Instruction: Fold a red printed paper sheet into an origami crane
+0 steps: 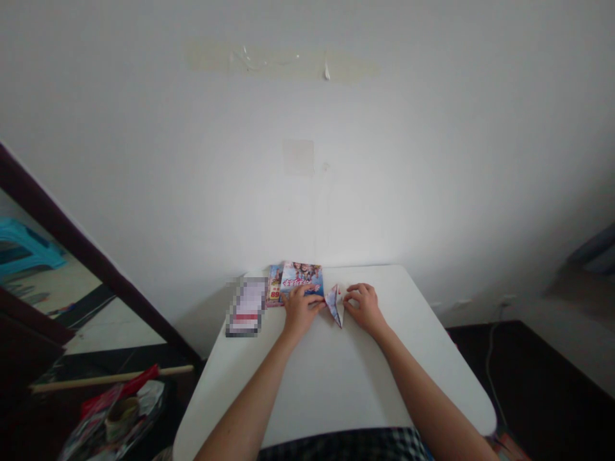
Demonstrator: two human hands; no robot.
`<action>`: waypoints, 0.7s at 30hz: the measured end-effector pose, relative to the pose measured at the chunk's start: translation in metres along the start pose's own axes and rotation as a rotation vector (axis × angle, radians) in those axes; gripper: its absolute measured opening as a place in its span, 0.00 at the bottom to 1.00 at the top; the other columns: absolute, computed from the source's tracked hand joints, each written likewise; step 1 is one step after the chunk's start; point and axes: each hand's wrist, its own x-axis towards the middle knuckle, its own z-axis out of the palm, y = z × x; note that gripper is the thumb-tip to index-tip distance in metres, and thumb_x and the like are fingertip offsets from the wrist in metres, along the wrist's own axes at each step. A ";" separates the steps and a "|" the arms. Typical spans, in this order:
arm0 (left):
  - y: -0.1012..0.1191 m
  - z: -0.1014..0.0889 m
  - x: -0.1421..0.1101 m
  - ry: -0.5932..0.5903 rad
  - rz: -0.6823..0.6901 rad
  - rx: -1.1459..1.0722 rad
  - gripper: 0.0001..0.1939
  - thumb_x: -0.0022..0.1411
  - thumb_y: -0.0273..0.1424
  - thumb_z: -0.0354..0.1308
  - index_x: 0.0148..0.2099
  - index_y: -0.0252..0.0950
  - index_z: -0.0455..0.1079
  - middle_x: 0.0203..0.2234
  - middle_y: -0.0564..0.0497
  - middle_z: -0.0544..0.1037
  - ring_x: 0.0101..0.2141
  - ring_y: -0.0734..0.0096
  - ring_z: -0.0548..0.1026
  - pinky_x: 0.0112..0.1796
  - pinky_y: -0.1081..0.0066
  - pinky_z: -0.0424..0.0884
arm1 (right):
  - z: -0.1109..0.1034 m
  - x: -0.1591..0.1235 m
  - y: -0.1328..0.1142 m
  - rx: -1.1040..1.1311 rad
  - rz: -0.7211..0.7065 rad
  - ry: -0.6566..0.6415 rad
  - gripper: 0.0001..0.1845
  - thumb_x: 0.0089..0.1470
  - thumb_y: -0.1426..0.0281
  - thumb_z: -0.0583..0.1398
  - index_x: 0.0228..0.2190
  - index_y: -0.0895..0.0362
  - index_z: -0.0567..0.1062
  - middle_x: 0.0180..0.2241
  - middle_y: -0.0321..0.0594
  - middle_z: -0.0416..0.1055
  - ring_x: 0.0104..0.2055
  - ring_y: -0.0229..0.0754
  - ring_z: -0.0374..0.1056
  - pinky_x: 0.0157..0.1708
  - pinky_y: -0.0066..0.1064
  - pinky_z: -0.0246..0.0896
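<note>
A small folded paper piece [335, 303], printed in blue and white and pointed at its lower end, lies on the white table [336, 378] near the far edge. My left hand [298, 311] pinches its left side with fingers closed. My right hand [364, 305] pinches its right side, fingers curled on the paper. Just behind my left hand lie colourful printed leaflets [298, 279].
A blurred-out card or packet [246, 307] sits at the table's far left corner. The table stands against a white wall. Left of it on the floor are a wooden stick [110, 379], a red item and a bag of clutter [120, 410]. A cable [490, 365] runs on the right.
</note>
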 end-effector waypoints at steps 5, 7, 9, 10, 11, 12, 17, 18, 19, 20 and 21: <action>0.000 0.003 -0.001 0.002 0.019 0.045 0.07 0.56 0.36 0.68 0.39 0.51 0.82 0.53 0.51 0.77 0.58 0.50 0.66 0.63 0.33 0.43 | -0.001 -0.001 -0.003 0.002 -0.010 -0.015 0.04 0.54 0.69 0.63 0.31 0.50 0.81 0.46 0.40 0.74 0.55 0.51 0.59 0.56 0.47 0.52; 0.001 0.004 -0.002 -0.002 0.028 0.057 0.07 0.56 0.36 0.68 0.39 0.51 0.82 0.53 0.51 0.77 0.58 0.49 0.66 0.63 0.32 0.41 | -0.002 -0.001 -0.004 0.004 -0.010 -0.021 0.04 0.54 0.69 0.63 0.31 0.50 0.81 0.46 0.40 0.74 0.55 0.51 0.59 0.57 0.47 0.52; 0.003 0.004 -0.003 -0.007 0.037 0.063 0.08 0.56 0.35 0.68 0.40 0.51 0.81 0.53 0.51 0.77 0.58 0.49 0.65 0.63 0.31 0.39 | -0.002 -0.001 -0.004 0.003 -0.011 -0.024 0.04 0.54 0.68 0.64 0.31 0.50 0.81 0.45 0.40 0.74 0.55 0.51 0.59 0.57 0.47 0.51; 0.003 0.005 -0.004 -0.009 0.040 0.065 0.08 0.56 0.35 0.68 0.40 0.51 0.81 0.54 0.51 0.77 0.58 0.48 0.65 0.63 0.30 0.39 | -0.002 -0.001 -0.004 0.001 -0.012 -0.024 0.04 0.54 0.68 0.64 0.31 0.50 0.81 0.45 0.40 0.74 0.55 0.51 0.59 0.57 0.47 0.51; 0.004 0.005 -0.004 -0.011 0.043 0.066 0.08 0.56 0.35 0.68 0.40 0.51 0.81 0.54 0.51 0.77 0.59 0.48 0.65 0.62 0.30 0.39 | -0.002 -0.001 -0.004 -0.002 -0.013 -0.022 0.04 0.54 0.68 0.64 0.31 0.50 0.81 0.45 0.40 0.74 0.55 0.51 0.60 0.57 0.48 0.51; 0.004 0.006 -0.005 -0.012 0.044 0.067 0.08 0.56 0.35 0.68 0.39 0.51 0.81 0.54 0.52 0.77 0.59 0.48 0.65 0.62 0.30 0.38 | -0.001 -0.001 -0.004 -0.005 -0.014 -0.021 0.04 0.54 0.68 0.63 0.32 0.50 0.80 0.45 0.40 0.74 0.55 0.51 0.60 0.57 0.48 0.51; 0.004 0.011 -0.006 -0.037 0.043 0.065 0.05 0.56 0.34 0.68 0.37 0.50 0.81 0.55 0.53 0.76 0.60 0.47 0.64 0.62 0.28 0.36 | -0.001 -0.002 -0.005 -0.017 -0.022 -0.022 0.04 0.55 0.67 0.63 0.32 0.50 0.80 0.45 0.40 0.74 0.55 0.51 0.60 0.57 0.49 0.51; 0.005 0.012 -0.006 -0.039 0.045 0.066 0.05 0.56 0.34 0.68 0.37 0.50 0.80 0.56 0.53 0.76 0.60 0.47 0.63 0.62 0.27 0.36 | -0.001 -0.002 -0.005 -0.020 -0.025 -0.025 0.04 0.55 0.67 0.63 0.32 0.49 0.80 0.45 0.40 0.74 0.55 0.51 0.60 0.57 0.49 0.51; 0.006 0.012 -0.006 -0.040 0.049 0.067 0.04 0.56 0.34 0.67 0.37 0.50 0.80 0.56 0.53 0.76 0.60 0.48 0.63 0.62 0.28 0.37 | -0.001 -0.002 -0.005 -0.022 -0.028 -0.028 0.04 0.54 0.67 0.64 0.32 0.49 0.81 0.45 0.40 0.74 0.55 0.51 0.60 0.57 0.49 0.51; 0.007 0.012 -0.006 -0.040 0.051 0.068 0.04 0.56 0.34 0.67 0.36 0.49 0.80 0.56 0.52 0.76 0.61 0.48 0.63 0.62 0.28 0.37 | -0.002 -0.002 -0.006 -0.025 -0.031 -0.030 0.04 0.54 0.67 0.64 0.32 0.49 0.81 0.44 0.41 0.74 0.55 0.51 0.60 0.57 0.49 0.51; 0.008 0.012 -0.006 -0.041 0.052 0.069 0.04 0.57 0.34 0.67 0.36 0.49 0.80 0.56 0.52 0.76 0.61 0.48 0.63 0.62 0.28 0.37 | -0.003 -0.002 -0.006 -0.027 -0.034 -0.032 0.04 0.54 0.67 0.64 0.32 0.49 0.81 0.44 0.40 0.74 0.55 0.51 0.60 0.57 0.49 0.51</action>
